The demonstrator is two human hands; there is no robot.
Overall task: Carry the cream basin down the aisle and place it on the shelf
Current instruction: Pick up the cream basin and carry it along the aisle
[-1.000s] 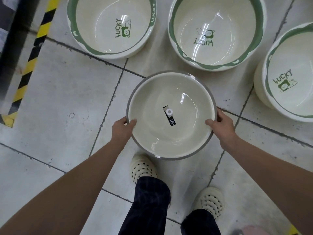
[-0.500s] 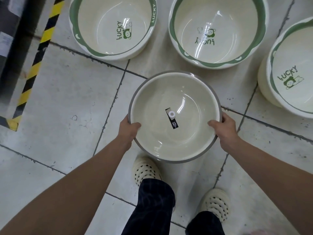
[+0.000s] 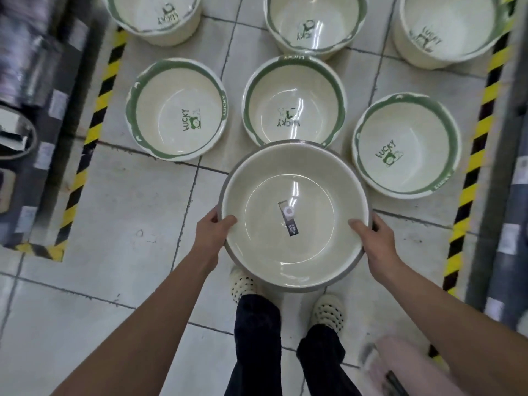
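I held the cream basin [image 3: 294, 224] above the floor, my left hand [image 3: 213, 234] and right hand [image 3: 374, 238] gripping opposite rims.

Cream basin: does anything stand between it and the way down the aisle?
Yes: green-rimmed basins stand on the floor just ahead, three abreast between the striped lines, with more behind them. The left hand and right hand grip the cream basin directly.
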